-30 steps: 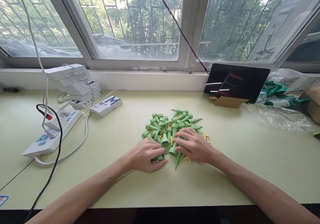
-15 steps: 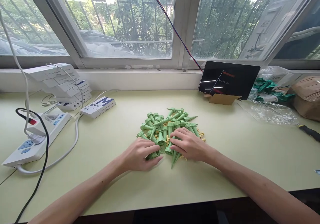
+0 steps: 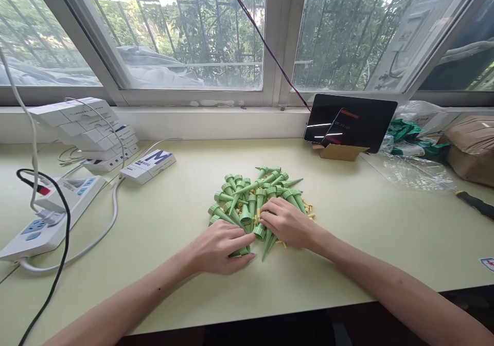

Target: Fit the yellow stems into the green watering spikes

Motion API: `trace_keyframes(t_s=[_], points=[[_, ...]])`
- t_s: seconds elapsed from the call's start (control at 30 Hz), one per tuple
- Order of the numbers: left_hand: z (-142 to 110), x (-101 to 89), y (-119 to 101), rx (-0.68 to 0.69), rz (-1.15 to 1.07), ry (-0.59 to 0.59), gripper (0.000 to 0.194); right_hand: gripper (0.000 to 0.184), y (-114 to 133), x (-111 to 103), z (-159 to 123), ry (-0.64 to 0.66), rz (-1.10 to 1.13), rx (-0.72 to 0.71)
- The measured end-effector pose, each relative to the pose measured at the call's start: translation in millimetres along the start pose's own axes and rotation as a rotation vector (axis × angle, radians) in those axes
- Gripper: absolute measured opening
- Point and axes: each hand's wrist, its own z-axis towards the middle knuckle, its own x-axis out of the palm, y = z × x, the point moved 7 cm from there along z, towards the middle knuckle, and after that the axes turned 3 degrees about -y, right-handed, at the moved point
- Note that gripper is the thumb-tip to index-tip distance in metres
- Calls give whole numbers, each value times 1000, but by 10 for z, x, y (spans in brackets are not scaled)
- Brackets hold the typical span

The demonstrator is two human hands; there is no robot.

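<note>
Centrally, green cones point(image 3: 261, 195) lie heaped on the tabletop point(image 3: 309, 284), with yellow pegs point(image 3: 311, 215) among them and along the heap's right edge. The left hand point(image 3: 219, 247) curls over the heap's near left, the right hand point(image 3: 288, 222) over its near right; whether either grip pinches a cone, I cannot tell. Behind, a tablet point(image 3: 357, 122) leans, tilted back.

The left hand point(image 3: 222, 247) and right hand point(image 3: 288, 222) touch a pile of green cones point(image 3: 245, 215) on the pale table point(image 3: 181, 197)
</note>
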Motion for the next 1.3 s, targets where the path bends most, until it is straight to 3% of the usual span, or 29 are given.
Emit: trace_keyframes(t_s=[0.23,0.67,1.3], points=[[25,-2,3,-1,8,-3,15,26,21,1,23,0,-1,15],[55,19,-3,-5,-25,5,13,30,-3,27,107,-69,-81,168],[74,-10,-10,1,-31,-23,9,27,-28,64,87,-157,14,206]])
